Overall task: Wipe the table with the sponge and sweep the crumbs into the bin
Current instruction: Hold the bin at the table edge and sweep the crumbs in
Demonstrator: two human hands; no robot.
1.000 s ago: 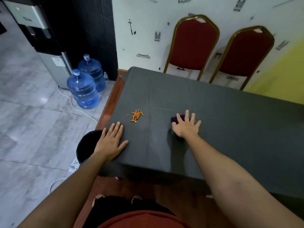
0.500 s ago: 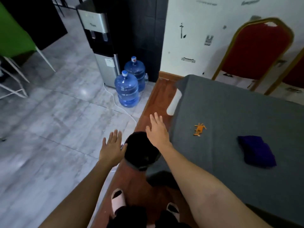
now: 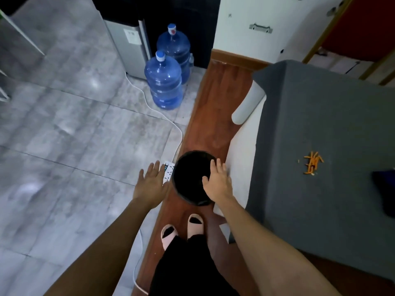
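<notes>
At the far left lies grey tiled floor (image 3: 64, 129), and behind it two blue water bottles (image 3: 164, 82) stand beside the foot of a grey dispenser (image 3: 128, 45). A white cable (image 3: 158, 110) runs across the tiles to a white power strip (image 3: 168, 172). The left hand (image 3: 150, 184) is spread flat with fingers apart, holding nothing, just to the left of the bin and over the power strip. The black bin (image 3: 188, 174) stands on the wooden strip of floor (image 3: 213, 103), next to the table's hanging cloth. The right hand (image 3: 218, 181) is also open with fingers extended, over the bin's right rim; whether it touches the rim cannot be told. Below, two pink slippers (image 3: 181, 228) point toward the bin. To the right, the table under a grey cloth (image 3: 320, 116) carries a small heap of orange crumbs (image 3: 312, 162), and the dark blue sponge (image 3: 384, 189) lies at the right edge of view, near the crumbs but apart from them.
</notes>
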